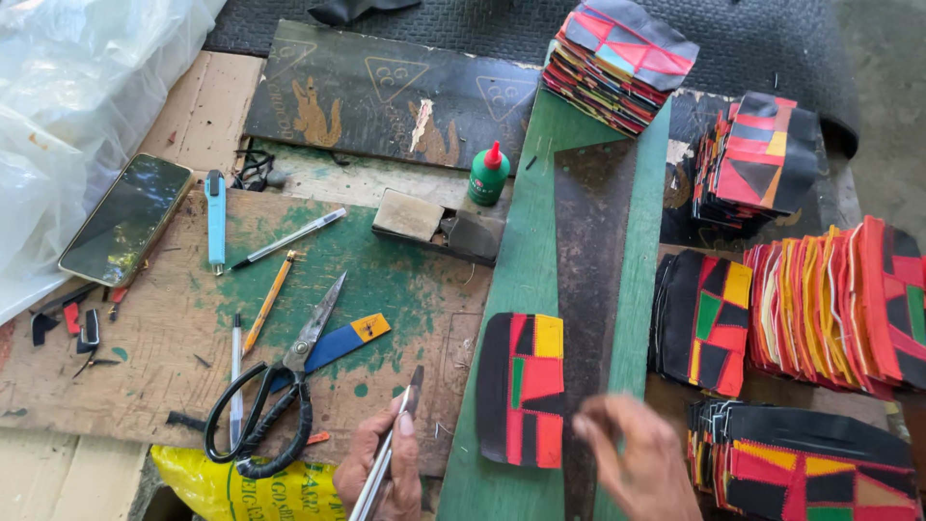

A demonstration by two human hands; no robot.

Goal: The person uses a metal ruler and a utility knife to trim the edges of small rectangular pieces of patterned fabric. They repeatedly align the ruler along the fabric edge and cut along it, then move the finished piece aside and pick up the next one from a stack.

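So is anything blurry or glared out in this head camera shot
Head view: the right hand is smeared by motion blur, while the left hand holding a thin metal tool is sharper; the phone screen reflects light; the plastic sheet is overexposed; the scissors and patchwork piece stay crisp.

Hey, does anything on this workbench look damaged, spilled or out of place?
Nothing is spilled. The wooden board is worn, its green paint scraped off in patches, and small offcuts litter its left edge. The green glue bottle stands upright and capped. The left hand holds a thin tool; the right hand is blurred beside a patchwork piece.
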